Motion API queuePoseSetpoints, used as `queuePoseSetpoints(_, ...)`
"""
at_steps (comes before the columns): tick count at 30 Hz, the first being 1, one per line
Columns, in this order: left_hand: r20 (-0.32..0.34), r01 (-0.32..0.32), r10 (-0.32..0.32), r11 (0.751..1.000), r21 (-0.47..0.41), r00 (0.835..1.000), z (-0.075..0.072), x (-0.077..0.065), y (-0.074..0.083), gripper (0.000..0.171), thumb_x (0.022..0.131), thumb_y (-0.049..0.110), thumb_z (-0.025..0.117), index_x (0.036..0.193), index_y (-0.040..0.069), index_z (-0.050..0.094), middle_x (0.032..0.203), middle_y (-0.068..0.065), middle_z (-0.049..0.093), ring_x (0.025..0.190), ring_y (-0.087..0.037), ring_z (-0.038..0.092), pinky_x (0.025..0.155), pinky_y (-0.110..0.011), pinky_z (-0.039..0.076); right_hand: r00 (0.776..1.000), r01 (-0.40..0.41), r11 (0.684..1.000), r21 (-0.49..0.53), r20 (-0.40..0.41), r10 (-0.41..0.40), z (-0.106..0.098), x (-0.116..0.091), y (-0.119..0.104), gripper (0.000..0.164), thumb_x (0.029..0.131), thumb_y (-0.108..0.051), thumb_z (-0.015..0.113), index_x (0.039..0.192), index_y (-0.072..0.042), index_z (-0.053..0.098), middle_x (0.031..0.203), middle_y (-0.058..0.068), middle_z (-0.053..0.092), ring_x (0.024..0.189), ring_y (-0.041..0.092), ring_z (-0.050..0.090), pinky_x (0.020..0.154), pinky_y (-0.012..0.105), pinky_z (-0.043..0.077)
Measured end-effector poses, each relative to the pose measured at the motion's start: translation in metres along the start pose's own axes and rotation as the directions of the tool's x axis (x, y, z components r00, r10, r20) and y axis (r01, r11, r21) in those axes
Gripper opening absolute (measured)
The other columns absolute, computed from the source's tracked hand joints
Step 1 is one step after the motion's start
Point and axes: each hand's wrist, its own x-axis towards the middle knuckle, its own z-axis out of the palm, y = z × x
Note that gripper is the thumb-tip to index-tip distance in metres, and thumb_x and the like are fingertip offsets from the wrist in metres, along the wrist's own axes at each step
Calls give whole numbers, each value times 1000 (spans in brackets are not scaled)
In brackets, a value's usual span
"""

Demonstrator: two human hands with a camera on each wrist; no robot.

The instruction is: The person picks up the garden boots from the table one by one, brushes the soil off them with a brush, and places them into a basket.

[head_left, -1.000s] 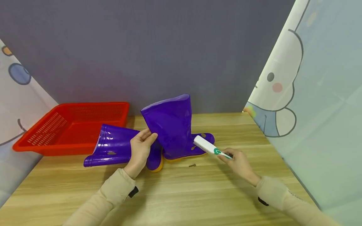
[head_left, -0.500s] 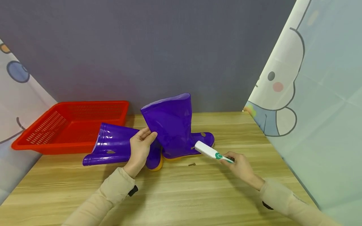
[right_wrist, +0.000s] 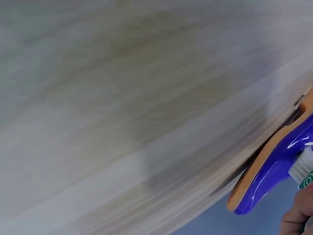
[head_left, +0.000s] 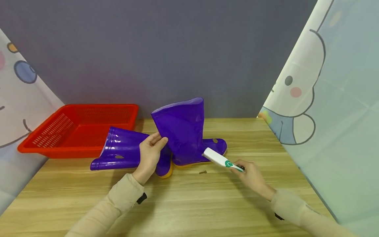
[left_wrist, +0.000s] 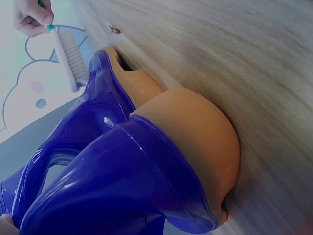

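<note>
A purple rain boot (head_left: 183,135) with an orange sole stands on the table, its toe to the right. My left hand (head_left: 149,154) pinches the back edge of its shaft. In my right hand (head_left: 251,174) is a white scrub brush (head_left: 215,157) with a green-marked handle. The bristles meet the side of the boot's foot near the instep. A brownish patch (head_left: 215,141) shows on the toe. Behind my left hand lies a second purple boot (head_left: 124,148) on its side, with another brownish patch (head_left: 119,157) on its shaft. The left wrist view shows both orange soles close together.
A red plastic basket (head_left: 78,153) with slotted walls stands at the back left, partly behind the lying boot. A small brown bit (head_left: 203,172) lies on the wooden table (head_left: 189,204) before the standing boot. A grey panel (head_left: 189,59) rises behind; printed curtains flank both sides.
The brush has shifted slightly toward the front and back onto the boot's foot, where its head now covers a brownish spot seen earlier. My left hand keeps its hold; the head view has turned slightly.
</note>
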Motion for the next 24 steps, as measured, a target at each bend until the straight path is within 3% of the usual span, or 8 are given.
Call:
queuePoseSetpoints(6,6,12,-12,1000,10,1000,-1,0,3,34,83,2,65,116,-3,59,101,-7,64,86,-5,63,78,-16,51,1000,18,1000,-8,7,-18,-10,-6,3,9,74,-7,75,81,-7,69,63,-4,62,43,-5,29,37,17,31)
queuePoseSetpoints(14,6,21,-21,1000,10,1000,-1,0,5,34,83,5,66,116,-2,59,99,-5,65,86,-6,63,78,-16,51,998,-53,998,-22,20,53,-8,6,-7,13,79,-18,72,87,-8,69,60,-6,57,42,-2,29,37,18,28)
queuePoseSetpoints(20,6,23,-23,1000,-1,1000,1,1,4,34,83,3,65,116,-3,59,99,-6,65,83,-2,62,77,-16,51,1000,-22,1000,1,9,22,-4,1,-6,10,75,-10,75,82,-6,68,58,-6,56,42,-4,28,36,17,29)
queuePoseSetpoints(24,7,33,-33,999,11,999,0,0,3,33,84,4,65,116,-1,59,100,-5,64,83,-1,62,78,-16,51,997,-69,997,25,22,69,-9,-5,-5,10,75,-9,74,82,-6,69,60,-2,59,43,-3,30,37,18,30)
